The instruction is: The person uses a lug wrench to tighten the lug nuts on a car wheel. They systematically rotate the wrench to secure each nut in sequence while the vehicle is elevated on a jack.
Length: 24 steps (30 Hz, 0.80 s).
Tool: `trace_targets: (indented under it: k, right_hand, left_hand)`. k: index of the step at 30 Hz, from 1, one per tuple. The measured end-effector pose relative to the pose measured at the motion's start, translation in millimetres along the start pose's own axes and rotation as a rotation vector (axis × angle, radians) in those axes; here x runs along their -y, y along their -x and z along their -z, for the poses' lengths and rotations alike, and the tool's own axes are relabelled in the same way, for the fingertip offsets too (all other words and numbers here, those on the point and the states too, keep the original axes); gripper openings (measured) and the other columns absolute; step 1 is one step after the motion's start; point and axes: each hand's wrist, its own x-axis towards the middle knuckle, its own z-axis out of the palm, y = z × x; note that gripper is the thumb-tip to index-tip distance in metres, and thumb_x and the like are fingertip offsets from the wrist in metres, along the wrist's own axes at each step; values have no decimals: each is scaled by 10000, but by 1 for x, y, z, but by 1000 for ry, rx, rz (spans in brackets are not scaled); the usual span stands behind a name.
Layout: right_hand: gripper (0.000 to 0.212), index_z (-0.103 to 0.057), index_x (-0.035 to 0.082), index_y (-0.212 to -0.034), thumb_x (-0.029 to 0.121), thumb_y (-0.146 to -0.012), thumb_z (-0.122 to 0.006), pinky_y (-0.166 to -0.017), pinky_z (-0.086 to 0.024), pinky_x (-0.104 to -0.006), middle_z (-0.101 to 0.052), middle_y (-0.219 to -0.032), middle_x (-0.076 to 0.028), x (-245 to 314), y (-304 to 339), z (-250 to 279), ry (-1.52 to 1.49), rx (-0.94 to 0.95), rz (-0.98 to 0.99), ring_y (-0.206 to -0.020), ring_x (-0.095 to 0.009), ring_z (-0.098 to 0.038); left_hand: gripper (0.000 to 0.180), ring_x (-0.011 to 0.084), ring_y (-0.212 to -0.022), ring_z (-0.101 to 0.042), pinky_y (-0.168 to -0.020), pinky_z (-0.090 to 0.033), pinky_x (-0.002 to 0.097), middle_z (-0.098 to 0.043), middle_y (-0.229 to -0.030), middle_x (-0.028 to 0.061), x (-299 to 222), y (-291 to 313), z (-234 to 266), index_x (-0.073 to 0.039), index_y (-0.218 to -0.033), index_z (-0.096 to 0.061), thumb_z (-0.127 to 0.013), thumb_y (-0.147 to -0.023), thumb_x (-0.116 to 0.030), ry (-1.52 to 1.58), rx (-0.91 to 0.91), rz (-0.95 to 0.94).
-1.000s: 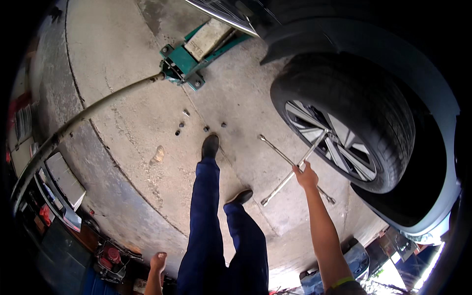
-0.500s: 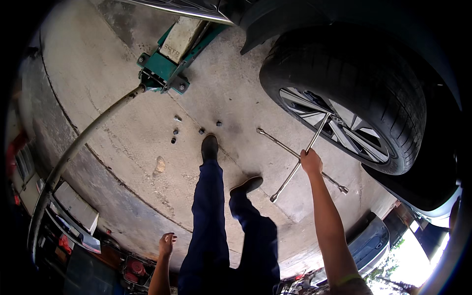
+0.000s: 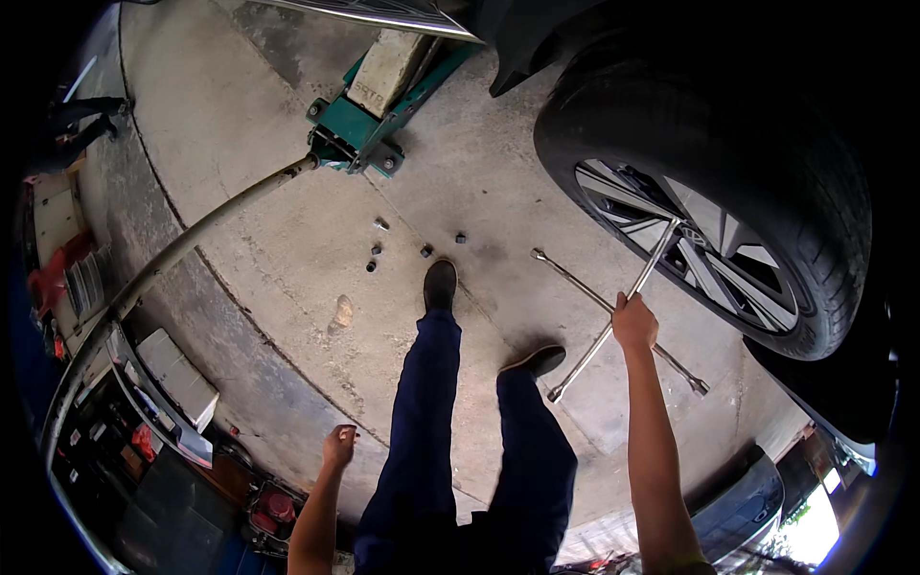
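My right hand (image 3: 635,323) is wrapped round a four-way lug wrench (image 3: 581,369) near where its bars cross. One end of the wrench reaches the middle of the spoked rim (image 3: 757,299), fitted with a black tyre (image 3: 704,125); the exact contact there is too small to tell. Low on the left, away from the wheel, my left hand (image 3: 339,448) hangs with its fingers curled; anything inside them is hidden. Several small dark lug nuts (image 3: 426,251) and a shinier metal piece (image 3: 381,224) lie on the floor by my shoe.
A green floor jack (image 3: 350,129) with a pale block on it stands at the top, partly beneath the car. Its long handle (image 3: 225,220) slants down to the left. Shelves of parts (image 3: 182,379) line the lower left. Another person's legs (image 3: 81,125) show at far left.
The whole view has shifted, so most things sit farther right. My right hand stays on the lug wrench, which keeps about the same angle to the wheel. Another person's legs have come into view.
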Motion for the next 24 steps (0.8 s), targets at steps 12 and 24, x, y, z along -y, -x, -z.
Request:
trace_targets:
  k: [12,24]
  right_hand:
    - [351,-555,9,-971,314,-1096,-437,-655,-479,-548,-664,-709,-227,16,10,-5,-36,-183,82,-713,-451,-670]
    - [355,-498,5,-1070,358,-1074,-466,-642,-551,-550,-675,-677,-241,13,55,-23,-63,72,37,-695,-459,-693]
  left_hand:
    - [423,400,-1058,-663,-826,-569,499,-589,-1301,152,-351,-394,-109,-195,-1347,-535,-567,-950,-53,-487,-746,-488]
    - [221,350,-878,-733,-753,-578,438,-754,-980,168,-374,-352,-132,-88,-1030,-717,-711,-918,-278,-473,-232,-444]
